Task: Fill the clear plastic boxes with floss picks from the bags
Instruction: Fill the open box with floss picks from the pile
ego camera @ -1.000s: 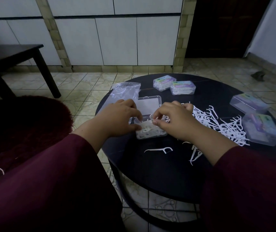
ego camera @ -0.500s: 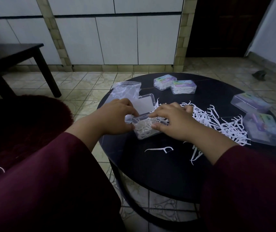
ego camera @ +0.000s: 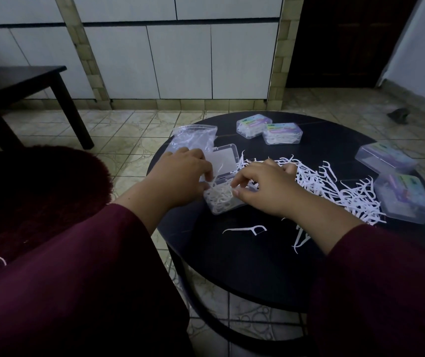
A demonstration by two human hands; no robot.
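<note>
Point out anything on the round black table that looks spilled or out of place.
A loose heap of white floss picks sprawls across the round black table, right of the open clear plastic box. One stray floss pick lies alone near the front, and a few more poke out beside the right forearm.

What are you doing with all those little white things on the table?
A person is packing floss picks into an open clear box on a round black table. Both the left hand and the right hand are at the box, tucking picks in. A loose pile of picks lies beside it, four closed boxes sit farther off, and a plastic bag rests behind the open lid.
</note>
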